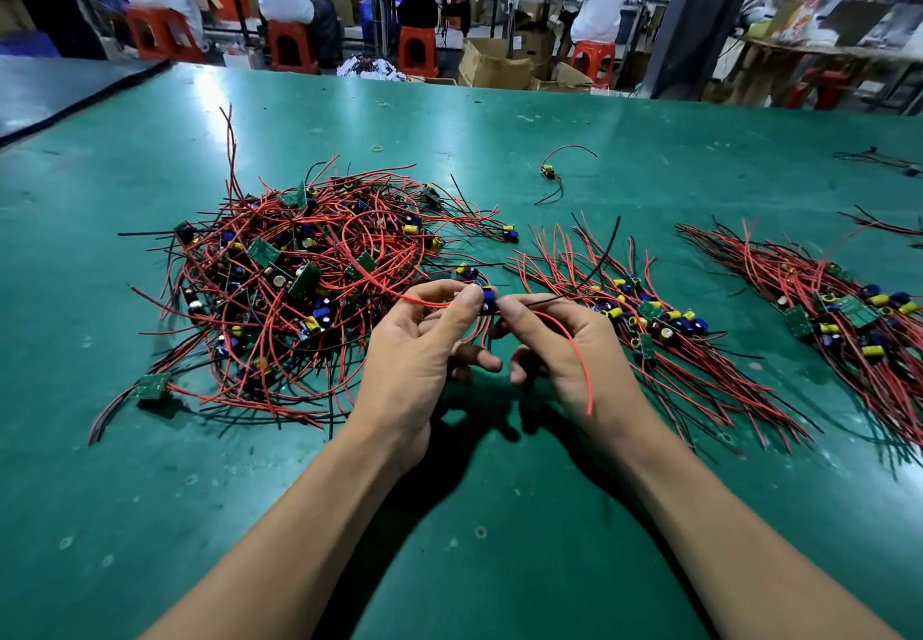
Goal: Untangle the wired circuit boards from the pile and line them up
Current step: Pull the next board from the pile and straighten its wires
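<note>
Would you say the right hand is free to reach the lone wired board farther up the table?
Probably not yet: nothing blocks the lone board, but the right hand and left hand both pinch the held wired board.

Left hand, right hand close together, fingers pinching wired board.

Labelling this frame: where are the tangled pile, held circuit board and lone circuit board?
tangled pile [299,280], head view, heap's middle
held circuit board [488,297], head view, blue capacitor
lone circuit board [548,172], head view, board body
</note>
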`<action>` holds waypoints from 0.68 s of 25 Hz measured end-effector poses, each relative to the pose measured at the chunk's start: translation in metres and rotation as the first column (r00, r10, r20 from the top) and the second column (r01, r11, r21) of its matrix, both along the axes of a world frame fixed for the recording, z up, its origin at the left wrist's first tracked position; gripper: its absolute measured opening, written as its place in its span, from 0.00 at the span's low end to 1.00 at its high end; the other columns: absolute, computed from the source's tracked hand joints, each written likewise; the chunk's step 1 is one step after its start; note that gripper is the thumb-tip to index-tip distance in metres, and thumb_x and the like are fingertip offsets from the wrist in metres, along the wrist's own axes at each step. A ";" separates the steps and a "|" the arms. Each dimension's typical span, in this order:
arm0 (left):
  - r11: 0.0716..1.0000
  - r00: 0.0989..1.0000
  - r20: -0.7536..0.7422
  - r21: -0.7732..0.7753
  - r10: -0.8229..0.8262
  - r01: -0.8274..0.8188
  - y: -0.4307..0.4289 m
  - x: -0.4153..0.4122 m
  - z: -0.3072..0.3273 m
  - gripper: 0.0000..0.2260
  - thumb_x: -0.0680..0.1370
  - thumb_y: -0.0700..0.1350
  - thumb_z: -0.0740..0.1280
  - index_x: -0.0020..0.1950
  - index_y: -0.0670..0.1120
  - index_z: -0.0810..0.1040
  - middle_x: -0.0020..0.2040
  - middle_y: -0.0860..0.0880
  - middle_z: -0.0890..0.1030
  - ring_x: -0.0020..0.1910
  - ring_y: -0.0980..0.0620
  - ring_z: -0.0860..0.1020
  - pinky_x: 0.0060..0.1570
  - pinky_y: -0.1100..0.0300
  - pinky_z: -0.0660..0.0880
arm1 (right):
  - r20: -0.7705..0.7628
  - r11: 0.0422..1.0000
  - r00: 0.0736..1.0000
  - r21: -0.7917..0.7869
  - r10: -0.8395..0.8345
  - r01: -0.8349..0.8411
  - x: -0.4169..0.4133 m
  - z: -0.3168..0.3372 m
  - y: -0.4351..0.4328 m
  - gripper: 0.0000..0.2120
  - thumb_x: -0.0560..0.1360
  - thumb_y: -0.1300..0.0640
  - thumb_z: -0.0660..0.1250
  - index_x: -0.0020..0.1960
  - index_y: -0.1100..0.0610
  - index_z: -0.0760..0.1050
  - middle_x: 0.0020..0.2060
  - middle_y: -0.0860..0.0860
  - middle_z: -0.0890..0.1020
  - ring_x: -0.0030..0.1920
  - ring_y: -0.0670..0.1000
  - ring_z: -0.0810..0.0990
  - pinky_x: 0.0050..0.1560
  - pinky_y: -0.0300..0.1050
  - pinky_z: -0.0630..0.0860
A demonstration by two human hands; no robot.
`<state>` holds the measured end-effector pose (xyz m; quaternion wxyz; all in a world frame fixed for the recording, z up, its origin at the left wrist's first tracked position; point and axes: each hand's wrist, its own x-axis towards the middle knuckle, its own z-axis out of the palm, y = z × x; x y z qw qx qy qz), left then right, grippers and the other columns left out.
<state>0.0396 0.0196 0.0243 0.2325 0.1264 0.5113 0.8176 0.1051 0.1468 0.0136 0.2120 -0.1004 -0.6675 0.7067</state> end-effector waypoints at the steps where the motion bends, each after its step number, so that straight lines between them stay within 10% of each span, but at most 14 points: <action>1: 1.000 1.000 -0.012 0.000 -0.001 0.001 0.000 0.000 0.000 0.07 0.72 0.47 0.73 0.48 0.50 0.78 0.42 0.50 0.85 0.25 0.53 0.79 0.25 0.66 0.68 | -0.011 0.998 1.000 -0.069 -0.002 0.001 -0.001 0.001 -0.001 0.08 0.72 0.47 0.72 0.46 0.50 0.85 0.38 0.50 0.84 0.26 0.47 0.75 0.26 0.39 0.72; 9: 0.973 0.971 -0.067 -0.032 -0.229 0.227 -0.003 0.004 -0.003 0.14 0.66 0.40 0.75 0.48 0.54 0.84 0.48 0.48 0.86 0.31 0.51 0.80 0.32 0.64 0.73 | 0.018 0.784 0.995 -0.617 0.099 -0.066 -0.002 0.015 0.014 0.09 0.71 0.50 0.71 0.36 0.53 0.84 0.32 0.47 0.78 0.23 0.41 0.68 0.21 0.33 0.65; 17: 0.938 0.941 0.072 -0.080 -0.332 0.337 0.000 0.003 -0.006 0.13 0.67 0.53 0.75 0.43 0.45 0.81 0.39 0.43 0.81 0.32 0.48 0.81 0.32 0.60 0.79 | 0.171 0.904 0.939 -0.367 0.299 -0.221 0.006 0.017 0.013 0.11 0.72 0.49 0.74 0.42 0.56 0.80 0.38 0.56 0.82 0.35 0.52 0.81 0.36 0.47 0.80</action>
